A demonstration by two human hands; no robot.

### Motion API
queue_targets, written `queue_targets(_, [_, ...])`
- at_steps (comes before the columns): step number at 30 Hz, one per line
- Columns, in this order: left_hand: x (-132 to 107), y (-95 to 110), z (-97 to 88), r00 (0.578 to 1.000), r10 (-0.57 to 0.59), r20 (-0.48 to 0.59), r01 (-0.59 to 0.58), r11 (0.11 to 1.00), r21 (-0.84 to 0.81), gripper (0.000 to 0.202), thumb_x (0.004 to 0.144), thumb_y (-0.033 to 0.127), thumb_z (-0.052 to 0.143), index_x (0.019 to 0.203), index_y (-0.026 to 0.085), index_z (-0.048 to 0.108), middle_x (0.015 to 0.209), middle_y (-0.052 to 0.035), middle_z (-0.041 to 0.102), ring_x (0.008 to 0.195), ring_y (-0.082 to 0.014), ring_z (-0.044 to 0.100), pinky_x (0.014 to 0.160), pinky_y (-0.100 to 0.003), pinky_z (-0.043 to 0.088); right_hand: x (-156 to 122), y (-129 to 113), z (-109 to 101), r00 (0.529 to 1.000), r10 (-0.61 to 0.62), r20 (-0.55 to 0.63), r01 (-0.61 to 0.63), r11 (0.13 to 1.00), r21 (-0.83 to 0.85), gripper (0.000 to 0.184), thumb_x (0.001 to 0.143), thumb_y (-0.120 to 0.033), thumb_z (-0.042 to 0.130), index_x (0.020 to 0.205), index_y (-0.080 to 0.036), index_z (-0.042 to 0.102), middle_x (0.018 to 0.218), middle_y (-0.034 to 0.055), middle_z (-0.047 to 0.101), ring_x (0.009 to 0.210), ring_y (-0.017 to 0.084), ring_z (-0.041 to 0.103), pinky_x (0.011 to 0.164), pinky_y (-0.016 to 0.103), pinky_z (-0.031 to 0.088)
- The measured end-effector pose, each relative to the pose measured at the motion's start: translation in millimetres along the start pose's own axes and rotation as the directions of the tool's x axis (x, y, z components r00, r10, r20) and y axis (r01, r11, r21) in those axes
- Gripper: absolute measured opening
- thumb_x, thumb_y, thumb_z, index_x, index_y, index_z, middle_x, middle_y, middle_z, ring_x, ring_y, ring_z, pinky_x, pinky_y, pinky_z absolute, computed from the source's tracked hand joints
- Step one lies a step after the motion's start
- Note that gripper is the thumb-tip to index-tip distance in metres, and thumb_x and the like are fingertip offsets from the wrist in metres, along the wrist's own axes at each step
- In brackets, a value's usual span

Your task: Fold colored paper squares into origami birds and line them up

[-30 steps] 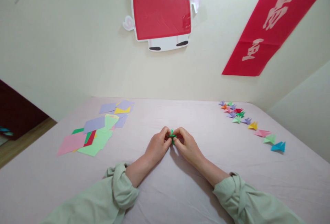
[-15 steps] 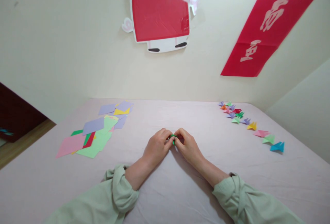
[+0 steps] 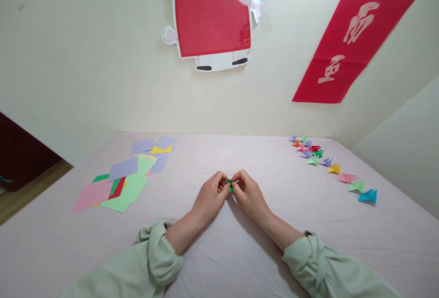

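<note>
Paper point(image 3: 231, 189), green, seemingly pinched between left hand point(image 3: 210, 195), right hand point(image 3: 250, 195)

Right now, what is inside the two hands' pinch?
Bits of green paper show between the left hand and the right hand. The hands cover the rest, so its full shape cannot be seen.

Lighting pale wall point(image 3: 103, 83) brightly, diffusely | dropping soft shadow beside right forearm point(image 3: 281, 230) onto table point(image 3: 219, 261) | glinting faintly on red cutout point(image 3: 211, 18) | dimming around dark brown panel point(image 3: 20, 151) | stretching red banner point(image 3: 346, 28) toward upper-right corner | blurring green paper point(image 3: 231, 189) between fingers point(image 3: 242, 176)
</note>
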State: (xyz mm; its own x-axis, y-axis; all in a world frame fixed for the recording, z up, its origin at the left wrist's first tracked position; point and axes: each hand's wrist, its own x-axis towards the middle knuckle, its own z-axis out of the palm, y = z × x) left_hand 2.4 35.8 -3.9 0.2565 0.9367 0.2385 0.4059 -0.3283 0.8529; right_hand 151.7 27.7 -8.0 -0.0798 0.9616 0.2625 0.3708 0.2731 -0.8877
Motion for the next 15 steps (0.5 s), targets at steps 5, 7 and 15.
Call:
queue_targets(5, [2.7, -5.0, 0.9, 0.997, -0.074, -0.037, 0.067, 0.984, -0.164, 0.004, 0.083, 0.021, 0.051, 0.081, 0.019, 0.054, 0.076, 0.002, 0.059, 0.071, -0.0131, 0.056, 0.067, -0.024, 0.042, -0.2, -3.2, 0.2, 0.999, -0.005, 0.036, 0.003, 0.999, 0.046, 0.005, 0.083, -0.024, 0.053, 0.087, -0.021, 0.053, 0.079, -0.0008, 0.06, 0.068, 0.015, 0.058, 0.064, 0.027, 0.045])
queue_targets(7, [3.9, -7.6, 1.3, 0.993, -0.106, -0.053, 0.093, 0.972, -0.215, 0.003, 0.083, 0.021, 0.051, 0.08, 0.019, 0.052, 0.071, 0.0036, 0.055, 0.065, -0.0116, 0.054, 0.061, -0.022, 0.041, -0.2, -3.0, 0.6, 0.998, -0.011, 0.055, 0.007, 0.997, 0.079, 0.007, 0.086, -0.026, 0.05, 0.09, -0.021, 0.053, 0.082, 0.0005, 0.061, 0.072, 0.015, 0.06, 0.067, 0.028, 0.047])
queue_targets(15, [3.9, -6.5, 3.1, 0.991, -0.112, -0.07, 0.089, 0.959, -0.267, 0.007, 0.08, 0.02, 0.056, 0.076, 0.018, 0.051, 0.07, 0.0043, 0.054, 0.065, -0.0103, 0.053, 0.062, -0.021, 0.04, 0.6, 3.9, 1.6, 0.994, 0.025, 0.102, -0.048, 0.972, 0.231, 0.008, 0.087, -0.028, 0.052, 0.086, -0.02, 0.052, 0.075, -0.0018, 0.06, 0.068, 0.014, 0.06, 0.065, 0.027, 0.046])
